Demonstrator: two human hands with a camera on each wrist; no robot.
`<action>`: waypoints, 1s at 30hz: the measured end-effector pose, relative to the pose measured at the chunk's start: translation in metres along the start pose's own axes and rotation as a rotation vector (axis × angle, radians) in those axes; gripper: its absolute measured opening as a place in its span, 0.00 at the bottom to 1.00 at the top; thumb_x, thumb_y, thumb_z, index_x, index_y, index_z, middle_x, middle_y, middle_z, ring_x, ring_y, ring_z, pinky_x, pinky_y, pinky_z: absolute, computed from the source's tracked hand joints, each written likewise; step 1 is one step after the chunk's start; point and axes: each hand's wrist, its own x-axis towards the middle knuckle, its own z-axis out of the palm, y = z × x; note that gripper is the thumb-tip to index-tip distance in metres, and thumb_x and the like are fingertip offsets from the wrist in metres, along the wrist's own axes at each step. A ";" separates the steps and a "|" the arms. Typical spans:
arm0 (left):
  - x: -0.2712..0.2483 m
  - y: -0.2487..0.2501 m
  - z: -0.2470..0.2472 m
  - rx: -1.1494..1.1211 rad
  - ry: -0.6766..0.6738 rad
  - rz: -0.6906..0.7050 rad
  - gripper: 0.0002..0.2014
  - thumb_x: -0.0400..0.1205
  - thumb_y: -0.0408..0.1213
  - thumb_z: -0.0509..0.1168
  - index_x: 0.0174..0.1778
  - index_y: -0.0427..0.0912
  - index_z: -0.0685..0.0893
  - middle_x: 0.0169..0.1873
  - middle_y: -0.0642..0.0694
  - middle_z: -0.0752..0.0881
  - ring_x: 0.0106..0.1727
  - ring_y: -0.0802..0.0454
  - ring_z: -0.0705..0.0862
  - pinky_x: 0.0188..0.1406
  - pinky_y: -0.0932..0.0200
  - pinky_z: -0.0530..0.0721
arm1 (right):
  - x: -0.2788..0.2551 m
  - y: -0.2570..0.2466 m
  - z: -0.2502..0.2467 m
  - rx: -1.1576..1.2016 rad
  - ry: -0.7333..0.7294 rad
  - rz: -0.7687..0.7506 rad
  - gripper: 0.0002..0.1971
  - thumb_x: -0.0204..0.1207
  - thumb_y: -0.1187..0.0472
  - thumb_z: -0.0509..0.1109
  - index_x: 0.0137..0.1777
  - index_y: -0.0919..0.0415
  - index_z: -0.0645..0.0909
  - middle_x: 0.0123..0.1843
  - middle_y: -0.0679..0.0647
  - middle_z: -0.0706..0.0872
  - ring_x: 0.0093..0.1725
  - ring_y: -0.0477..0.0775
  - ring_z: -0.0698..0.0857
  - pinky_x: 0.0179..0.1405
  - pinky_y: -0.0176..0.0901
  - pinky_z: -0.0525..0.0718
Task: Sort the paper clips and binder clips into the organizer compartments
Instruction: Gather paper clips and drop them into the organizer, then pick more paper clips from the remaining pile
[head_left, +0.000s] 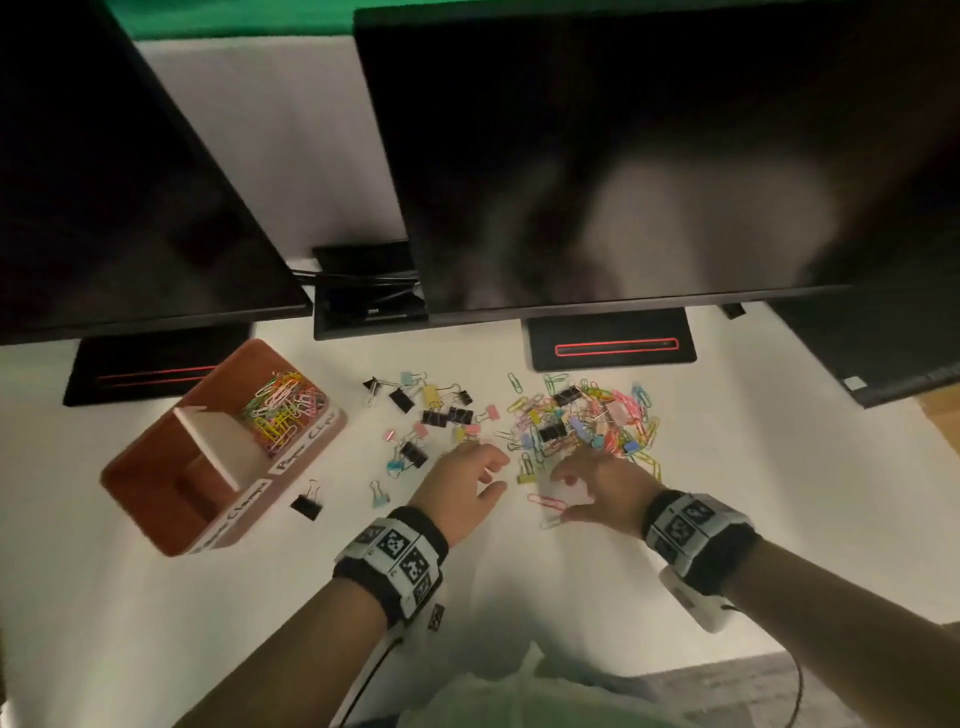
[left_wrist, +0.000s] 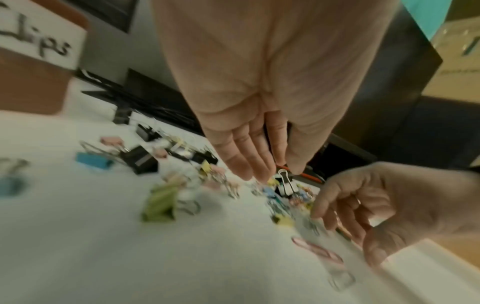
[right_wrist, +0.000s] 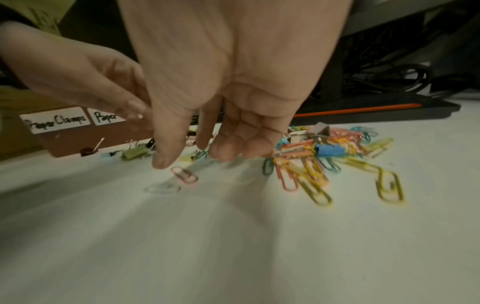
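Observation:
A brown organizer (head_left: 156, 467) stands at the left; its far compartment holds coloured paper clips (head_left: 283, 408), and its near one, labelled "Paper Clamps", looks bare. Loose binder clips (head_left: 431, 413) lie mid-table, and a mixed pile of paper and binder clips (head_left: 587, 421) lies to their right. My left hand (head_left: 496, 472) hovers between the two groups with straight fingers (left_wrist: 257, 162) and holds nothing. My right hand (head_left: 563, 496) hangs at the pile's near edge, fingers loosely curled and empty. Its thumb (right_wrist: 166, 152) sits just above a pink paper clip (right_wrist: 184, 174).
Two dark monitors overhang the far side of the white table, and their black stands (head_left: 613, 338) sit right behind the clips. A lone black binder clip (head_left: 307, 501) lies beside the organizer's near corner. A clear paper clip (right_wrist: 162, 188) lies by the pink one.

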 end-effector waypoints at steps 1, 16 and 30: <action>0.005 0.005 0.009 0.023 -0.013 -0.012 0.14 0.79 0.36 0.65 0.61 0.45 0.79 0.57 0.46 0.82 0.50 0.55 0.82 0.49 0.64 0.80 | -0.001 0.004 0.005 -0.002 -0.014 -0.020 0.24 0.70 0.47 0.74 0.64 0.52 0.76 0.60 0.49 0.80 0.47 0.44 0.76 0.50 0.40 0.81; 0.030 0.013 0.044 0.011 0.101 -0.218 0.20 0.75 0.23 0.65 0.61 0.45 0.79 0.60 0.47 0.75 0.52 0.53 0.79 0.54 0.59 0.83 | 0.013 0.016 0.020 -0.008 -0.045 -0.144 0.13 0.79 0.50 0.65 0.52 0.59 0.83 0.52 0.55 0.83 0.54 0.55 0.79 0.53 0.47 0.79; 0.032 0.011 0.043 0.029 0.168 -0.248 0.15 0.75 0.27 0.67 0.57 0.42 0.80 0.45 0.49 0.79 0.45 0.54 0.78 0.49 0.62 0.79 | 0.023 0.034 0.000 0.062 0.120 -0.200 0.17 0.78 0.61 0.67 0.66 0.58 0.75 0.61 0.58 0.83 0.58 0.59 0.81 0.59 0.51 0.81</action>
